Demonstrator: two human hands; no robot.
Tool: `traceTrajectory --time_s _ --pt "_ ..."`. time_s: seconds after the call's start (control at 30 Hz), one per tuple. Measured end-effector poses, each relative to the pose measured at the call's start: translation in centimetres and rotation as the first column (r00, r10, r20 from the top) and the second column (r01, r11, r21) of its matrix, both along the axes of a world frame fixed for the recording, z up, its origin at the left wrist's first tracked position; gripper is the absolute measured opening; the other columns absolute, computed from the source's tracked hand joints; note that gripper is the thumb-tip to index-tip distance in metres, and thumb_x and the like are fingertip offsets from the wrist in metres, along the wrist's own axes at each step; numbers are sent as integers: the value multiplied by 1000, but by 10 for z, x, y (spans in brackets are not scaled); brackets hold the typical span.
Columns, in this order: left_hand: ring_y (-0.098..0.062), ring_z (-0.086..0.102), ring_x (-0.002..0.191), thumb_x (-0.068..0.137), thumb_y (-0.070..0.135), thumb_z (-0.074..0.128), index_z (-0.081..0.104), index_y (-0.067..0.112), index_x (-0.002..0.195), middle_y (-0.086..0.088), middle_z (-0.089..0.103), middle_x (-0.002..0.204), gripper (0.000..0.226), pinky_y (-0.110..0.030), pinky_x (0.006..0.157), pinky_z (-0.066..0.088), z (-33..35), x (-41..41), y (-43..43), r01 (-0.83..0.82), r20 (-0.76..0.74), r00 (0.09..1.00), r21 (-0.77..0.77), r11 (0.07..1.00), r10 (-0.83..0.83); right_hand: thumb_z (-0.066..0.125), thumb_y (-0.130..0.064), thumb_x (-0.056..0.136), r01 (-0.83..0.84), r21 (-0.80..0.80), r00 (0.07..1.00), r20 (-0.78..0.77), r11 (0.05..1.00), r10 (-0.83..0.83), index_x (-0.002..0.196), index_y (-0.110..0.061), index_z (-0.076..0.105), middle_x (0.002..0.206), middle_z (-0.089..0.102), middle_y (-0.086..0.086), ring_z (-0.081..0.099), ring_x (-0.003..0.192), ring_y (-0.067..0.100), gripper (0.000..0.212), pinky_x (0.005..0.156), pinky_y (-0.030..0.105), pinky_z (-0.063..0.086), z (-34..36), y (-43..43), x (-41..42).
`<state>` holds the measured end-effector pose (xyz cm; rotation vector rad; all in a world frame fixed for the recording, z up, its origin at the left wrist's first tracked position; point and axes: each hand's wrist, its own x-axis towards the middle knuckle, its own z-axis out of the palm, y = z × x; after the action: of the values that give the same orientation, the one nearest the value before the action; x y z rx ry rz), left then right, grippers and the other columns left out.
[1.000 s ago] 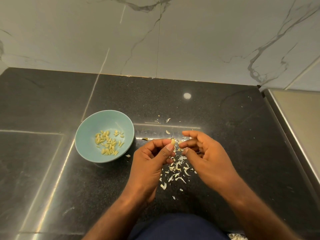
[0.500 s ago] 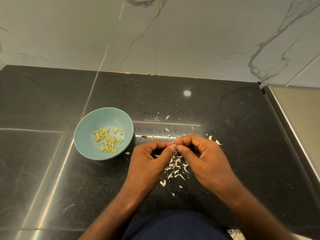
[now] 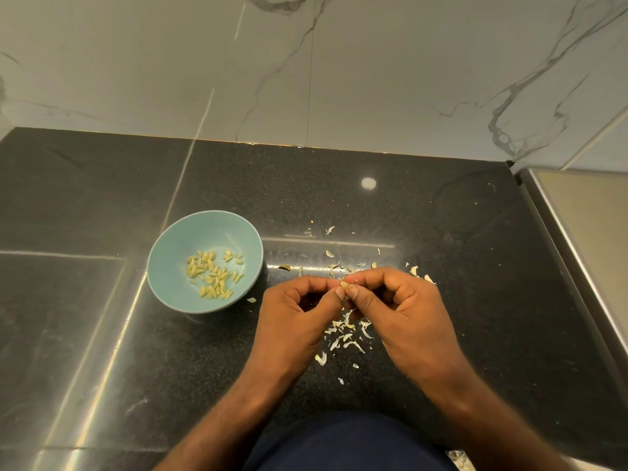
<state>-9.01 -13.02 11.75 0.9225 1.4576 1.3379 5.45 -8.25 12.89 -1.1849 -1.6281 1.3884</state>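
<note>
Tiny thing in play here: a small pale yellowish seed (image 3: 344, 284), and by the look of it almost weightless, with a thin, brittle shell that should crack rather than bend, and smooth enough to squirt out of a loose pinch. My call is that the narrow edges are the place to take it, fingernails working at the tip or seam. It shows only as a little oval sliver, cream-coloured, mostly hidden by fingertips. It sits up off the surface, pinched between both hands: the left hand (image 3: 299, 321) has thumb and forefinger closed on it from one side, and the right hand (image 3: 404, 317) nips it from the other, remaining fingers curled in. Directly below and beyond the knuckles lie thin whitish husk scraps (image 3: 346, 334), scattered loose. Off to the left stands a light blue round ceramic bowl (image 3: 176, 239) holding a small heap of peeled yellow-green kernels (image 3: 214, 275). All of it rests on a black speckled polished stone counter (image 3: 475, 266), backed by a white grey-veined marble wall (image 3: 373, 79).
</note>
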Motion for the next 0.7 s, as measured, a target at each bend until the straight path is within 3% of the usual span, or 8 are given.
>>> traceTrajectory --time_s 0.1,0.27,0.43,0.6,0.7 --pt "-10 72 76 88 11 70 76 18 88 2 76 79 10 -20 71 55 1 1 -1 -11 0 1000 24 1000 11 71 -11 88 4 0 1000 -9 1000 -4 96 -16 75 83 75 -4 72 77 15 10 69 25 58 -1 0 0" --pt "-15 73 77 88 12 71 76 17 87 1 76 79 7 -27 74 59 1 2 -1 -38 -29 999 27 999 39 72 -11 89 17 11 1000 -16 1000 -17 93 -18 76 77 74 0 70 71 17 9 68 29 59 -4 -1 -3" --pt "-13 73 74 86 11 71 75 17 84 1 76 77 8 -22 69 57 2 2 1 -66 -24 998 29 997 66 71 -13 89 29 12 999 -42 999 -29 93 -19 76 78 74 2 71 72 18 9 70 33 61 -6 -2 -5" --pt "-7 71 69 89 7 68 73 15 84 2 75 74 10 -16 64 53 4 4 1 -71 1 997 15 997 71 67 -6 89 60 -144 979 -184 988 -86 100 -15 71 83 75 9 73 77 20 14 69 30 58 -7 -2 -8" --pt "-6 71 70 90 7 68 73 12 86 2 75 75 8 -15 65 53 2 4 1 -73 -25 997 7 997 73 65 -3 92 39 -122 989 -138 992 -56 99 -14 72 85 75 8 73 80 21 15 71 31 59 -10 -1 -7"
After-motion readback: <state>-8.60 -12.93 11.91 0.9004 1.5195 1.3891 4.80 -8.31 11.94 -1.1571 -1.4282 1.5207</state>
